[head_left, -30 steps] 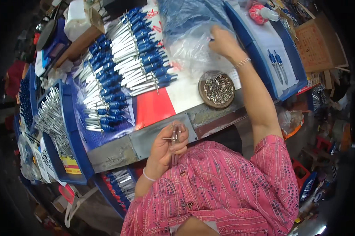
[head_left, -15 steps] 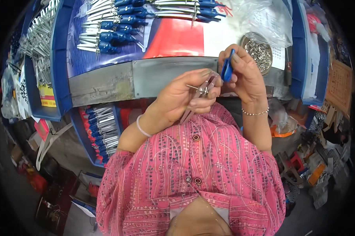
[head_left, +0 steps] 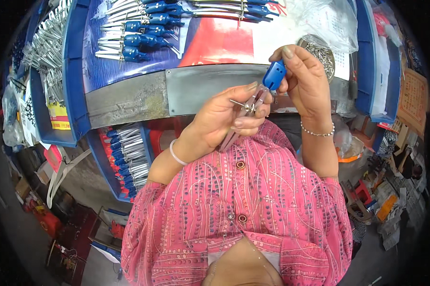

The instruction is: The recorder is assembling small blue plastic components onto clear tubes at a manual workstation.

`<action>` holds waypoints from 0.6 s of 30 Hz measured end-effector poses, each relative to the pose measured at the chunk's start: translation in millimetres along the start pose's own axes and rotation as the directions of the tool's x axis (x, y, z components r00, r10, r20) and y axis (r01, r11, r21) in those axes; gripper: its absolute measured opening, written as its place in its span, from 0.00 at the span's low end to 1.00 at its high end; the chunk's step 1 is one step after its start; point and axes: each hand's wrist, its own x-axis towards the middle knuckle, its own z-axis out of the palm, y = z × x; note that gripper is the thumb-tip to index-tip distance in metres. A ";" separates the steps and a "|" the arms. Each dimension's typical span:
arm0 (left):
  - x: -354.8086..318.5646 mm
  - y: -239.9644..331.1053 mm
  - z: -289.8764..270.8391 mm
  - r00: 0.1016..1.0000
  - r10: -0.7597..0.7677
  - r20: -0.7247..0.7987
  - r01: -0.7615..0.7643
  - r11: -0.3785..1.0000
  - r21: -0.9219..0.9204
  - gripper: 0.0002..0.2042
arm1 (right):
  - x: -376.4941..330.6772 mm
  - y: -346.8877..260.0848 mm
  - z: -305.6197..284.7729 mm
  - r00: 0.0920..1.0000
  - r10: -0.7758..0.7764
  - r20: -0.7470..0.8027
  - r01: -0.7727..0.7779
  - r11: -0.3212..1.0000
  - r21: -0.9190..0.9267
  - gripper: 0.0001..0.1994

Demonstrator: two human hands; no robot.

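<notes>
My left hand (head_left: 222, 114) is closed round a pinkish-grey metal piece (head_left: 231, 138) with two long flat arms, like a plier body. A shiny pivot (head_left: 248, 107) and a thin pin show between the fingers. My right hand (head_left: 309, 81) pinches a small blue plastic cover (head_left: 275, 74) with rounded ends, several small holes and a slot. The cover's lower end is at the upper tips of the metal arms; whether they touch I cannot tell. Both hands are in front of the bench edge (head_left: 215, 86).
Rows of blue-and-silver tools (head_left: 137, 42) lie on the bench. A round dish of small metal parts (head_left: 325, 59) stands beyond my right hand, next to a clear plastic bag (head_left: 327, 24). Blue bins flank the bench; a lower blue tray (head_left: 103, 167) holds more tools.
The blue cover has turned from edge-on to showing its flat face with holes. Its lower end now sits at the metal arms' tips. My left hand keeps its grip.
</notes>
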 end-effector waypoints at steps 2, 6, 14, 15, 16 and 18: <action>1.8 0.1 -2.8 1.000 -0.003 0.012 0.003 1.000 -0.013 0.15 | 0.7 -1.4 1.4 1.000 0.002 0.007 -0.002 1.000 0.002 0.12; 3.6 -0.1 -1.3 1.000 0.005 0.016 -0.005 1.000 -0.013 0.16 | 0.7 -1.2 3.7 1.000 -0.016 0.016 0.016 0.999 -0.029 0.11; 9.4 -3.5 -1.9 1.000 0.003 -0.001 -0.003 0.997 -0.071 0.17 | -2.3 3.6 12.7 0.998 -0.052 0.030 0.053 0.998 -0.015 0.11; 10.1 -4.4 -2.7 1.000 0.002 0.029 0.001 0.996 -0.092 0.18 | -3.4 4.5 13.5 0.998 -0.054 0.027 0.054 0.999 0.009 0.11; 10.0 -4.9 -2.4 1.000 -0.002 0.028 0.005 0.996 -0.093 0.18 | -4.5 4.9 15.0 0.998 -0.054 0.023 0.054 0.998 0.010 0.11; 9.9 -5.9 -1.6 1.000 0.006 -0.023 -0.009 0.993 -0.117 0.21 | -6.7 5.4 19.3 0.993 -0.110 -0.037 0.107 0.991 -0.074 0.10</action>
